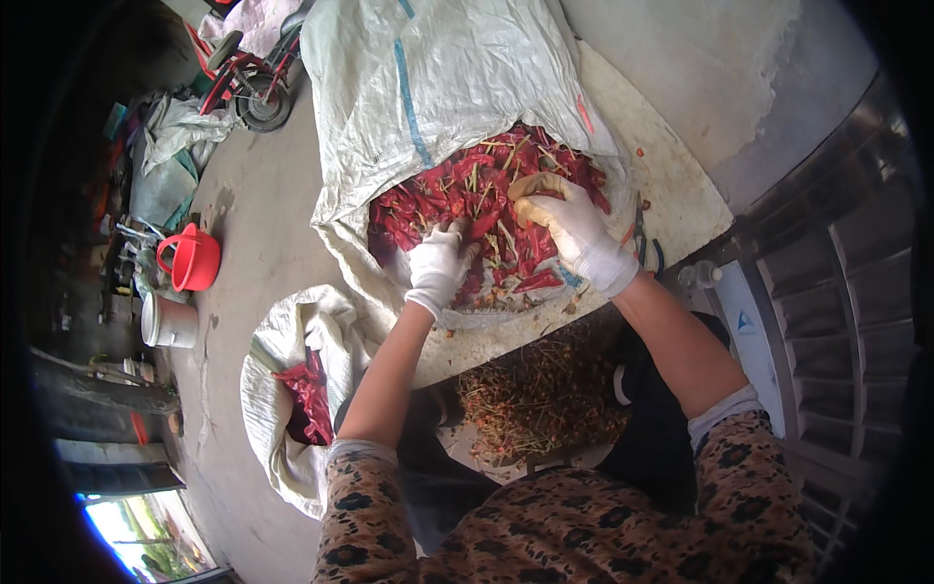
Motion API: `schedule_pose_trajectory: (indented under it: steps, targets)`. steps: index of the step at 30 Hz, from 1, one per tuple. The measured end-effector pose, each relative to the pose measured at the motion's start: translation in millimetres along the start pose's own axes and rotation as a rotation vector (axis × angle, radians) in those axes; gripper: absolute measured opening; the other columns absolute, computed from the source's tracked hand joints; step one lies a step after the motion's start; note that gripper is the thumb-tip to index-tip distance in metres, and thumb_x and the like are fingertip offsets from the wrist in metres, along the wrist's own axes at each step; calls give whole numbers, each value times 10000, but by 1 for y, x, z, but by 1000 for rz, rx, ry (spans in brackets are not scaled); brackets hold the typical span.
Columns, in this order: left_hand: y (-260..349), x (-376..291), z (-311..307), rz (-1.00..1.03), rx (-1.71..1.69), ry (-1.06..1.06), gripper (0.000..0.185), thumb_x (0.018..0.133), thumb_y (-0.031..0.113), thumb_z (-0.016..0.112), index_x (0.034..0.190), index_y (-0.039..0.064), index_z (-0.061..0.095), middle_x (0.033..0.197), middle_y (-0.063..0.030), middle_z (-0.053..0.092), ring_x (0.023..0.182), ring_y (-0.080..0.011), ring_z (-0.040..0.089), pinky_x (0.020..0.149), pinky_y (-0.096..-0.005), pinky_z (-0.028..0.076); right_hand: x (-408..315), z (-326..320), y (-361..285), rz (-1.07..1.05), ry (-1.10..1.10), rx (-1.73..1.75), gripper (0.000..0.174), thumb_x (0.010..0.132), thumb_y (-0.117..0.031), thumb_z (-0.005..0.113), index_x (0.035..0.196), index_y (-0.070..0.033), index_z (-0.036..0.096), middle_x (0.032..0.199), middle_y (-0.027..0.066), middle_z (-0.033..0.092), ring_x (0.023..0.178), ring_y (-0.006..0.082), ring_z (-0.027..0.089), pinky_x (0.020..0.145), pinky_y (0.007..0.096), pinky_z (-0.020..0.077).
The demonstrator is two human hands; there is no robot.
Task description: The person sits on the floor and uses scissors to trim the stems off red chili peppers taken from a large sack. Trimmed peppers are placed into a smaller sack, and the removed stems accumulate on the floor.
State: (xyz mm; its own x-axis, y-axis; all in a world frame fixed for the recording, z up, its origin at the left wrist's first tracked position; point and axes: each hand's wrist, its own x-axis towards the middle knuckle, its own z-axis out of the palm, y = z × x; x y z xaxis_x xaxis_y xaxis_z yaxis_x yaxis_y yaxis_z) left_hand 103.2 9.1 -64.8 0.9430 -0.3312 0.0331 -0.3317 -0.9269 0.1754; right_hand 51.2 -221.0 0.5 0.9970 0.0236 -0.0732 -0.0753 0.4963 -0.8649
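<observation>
A large white woven sack (467, 80) lies on its side, its mouth turned towards me. Dried red chili peppers (452, 179) with pale stems spill from it onto a worn board (682, 190). My left hand (438, 263), in a white knit glove, reaches among the peppers, and a long red pepper (481, 225) lies by its fingertips. Whether it grips that pepper is unclear. Over the right part of the heap, my right hand (576, 226) has curled fingers in a glove with stained, tan fingertips. Red shows between thumb and fingers, but I cannot tell if it is held.
At my left stands an open white sack (266, 409) with red peppers (312, 398) inside. Discarded stems (543, 394) are heaped below the board. Pliers (640, 230) lie on its right side, near a clear bottle (700, 275). A red bucket (197, 259) and white bucket (171, 321) stand farther left.
</observation>
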Motion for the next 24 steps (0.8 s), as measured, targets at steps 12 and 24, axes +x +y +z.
schedule_pose_trajectory:
  steps: [12,24]
  targets:
    - [-34,-5,13,12,-111,-60,471,913,344,727,1310,104,647,1081,-209,734,1003,-404,721,865,-504,578,-8,18,3,-147,70,-685,196,960,-40,698,1153,-6,705,1037,54,747,880,126,707,814,276,560]
    - [-13,-11,-33,21,-654,242,597,771,136,844,1318,48,622,1119,-138,709,986,-253,722,882,-356,574,-16,32,8,-395,-51,-1254,374,872,-170,777,1228,-80,712,1180,148,729,1104,333,708,959,424,566]
